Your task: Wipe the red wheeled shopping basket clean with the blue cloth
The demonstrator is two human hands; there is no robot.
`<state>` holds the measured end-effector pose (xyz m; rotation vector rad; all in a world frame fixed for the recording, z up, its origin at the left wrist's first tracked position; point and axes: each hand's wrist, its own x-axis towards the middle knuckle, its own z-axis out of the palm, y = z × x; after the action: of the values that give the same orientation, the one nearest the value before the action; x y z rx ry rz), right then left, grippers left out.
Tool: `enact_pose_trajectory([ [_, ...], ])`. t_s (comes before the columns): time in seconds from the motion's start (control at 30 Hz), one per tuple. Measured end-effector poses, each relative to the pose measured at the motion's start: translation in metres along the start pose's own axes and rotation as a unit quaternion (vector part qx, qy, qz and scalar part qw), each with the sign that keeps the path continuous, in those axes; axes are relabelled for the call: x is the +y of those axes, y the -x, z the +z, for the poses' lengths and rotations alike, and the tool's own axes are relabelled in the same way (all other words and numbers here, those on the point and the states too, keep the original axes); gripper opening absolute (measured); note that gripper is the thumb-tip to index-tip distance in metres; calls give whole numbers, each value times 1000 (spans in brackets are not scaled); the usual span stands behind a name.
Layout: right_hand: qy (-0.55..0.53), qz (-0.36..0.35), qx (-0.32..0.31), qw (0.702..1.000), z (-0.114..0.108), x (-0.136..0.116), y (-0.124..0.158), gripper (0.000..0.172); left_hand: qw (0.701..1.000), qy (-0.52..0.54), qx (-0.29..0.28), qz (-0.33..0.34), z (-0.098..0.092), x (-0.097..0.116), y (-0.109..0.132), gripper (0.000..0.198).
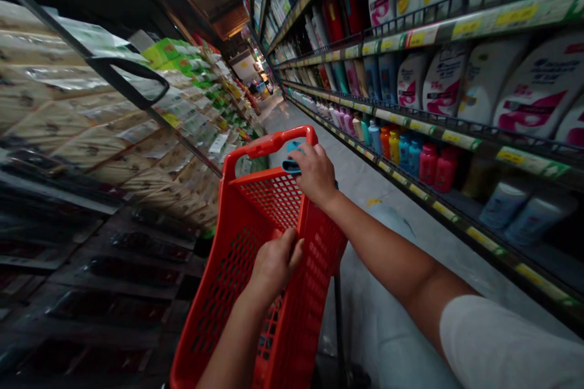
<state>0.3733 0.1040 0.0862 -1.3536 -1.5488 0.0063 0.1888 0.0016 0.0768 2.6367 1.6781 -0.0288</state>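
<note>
A red plastic shopping basket [262, 146] with mesh walls fills the lower middle of the view, and its raised handle arches at the far end. My left hand [276, 264] is closed over the basket's near side rim. My right hand [314, 173] sits at the far rim, below the handle, with its fingers closed over a small teal item [291, 161]. Most of that item is hidden behind my fingers, so I cannot tell what it is. A white sleeve covers my upper right arm.
Shelves of large white shampoo bottles [542, 88] and smaller coloured bottles [401, 158] with yellow price strips run along the right. Boxed goods [91, 115] lie behind a glass door with a black handle [128, 79] on the left. A tiled aisle floor [360, 182] stretches ahead.
</note>
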Motion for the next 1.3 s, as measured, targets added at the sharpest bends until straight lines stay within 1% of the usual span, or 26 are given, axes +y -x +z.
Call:
enact_pose_trajectory([
  [0.07,50,-27,-36,998,-9,1,3,33,1000,-1,-3,10,0,-1,-1,22],
  [0.13,83,-33,-54,994,-18,7,-3,32,1000,-3,-3,17,0,-1,-3,23],
  [0.2,107,-24,-62,992,-27,16,-19,33,1000,-5,-4,26,0,0,-4,24],
  [0.37,162,34,-63,984,-46,34,-71,37,998,-11,2,54,-2,0,-3,24],
  [0.43,171,44,-71,982,-53,39,-84,37,998,-13,8,65,-3,-1,-1,25],
  [0.5,171,36,-79,982,-58,41,-88,34,997,-15,14,74,-3,-4,1,26],
  [0.57,165,23,-79,983,-63,42,-86,30,996,-17,22,80,-3,-10,4,27],
  [0.63,164,12,-75,984,-68,40,-77,26,996,-22,32,84,-2,-17,9,29],
  [0.73,166,-8,-79,983,-78,30,-55,24,994,-33,57,85,-1,-32,20,32],
  [0.83,144,-45,-92,984,-90,17,-29,21,991,-42,96,83,1,-50,35,34],
  [0.9,134,-59,-90,985,-99,13,-18,22,988,-47,123,80,3,-62,44,35],
  [0.97,133,-45,-79,987,-108,14,-17,25,985,-54,145,79,5,-72,51,37],
  [1.07,103,-5,-89,991,-120,25,-29,25,981,-64,167,75,7,-83,57,41],
  [1.17,17,7,-129,991,-129,35,-39,20,978,-73,183,66,6,-87,60,44],
  [1.23,-45,8,-152,987,-135,36,-36,20,976,-74,194,61,3,-87,63,46],
  [1.3,-109,7,-166,980,-143,33,-26,19,975,-73,204,53,-1,-86,67,48],
])
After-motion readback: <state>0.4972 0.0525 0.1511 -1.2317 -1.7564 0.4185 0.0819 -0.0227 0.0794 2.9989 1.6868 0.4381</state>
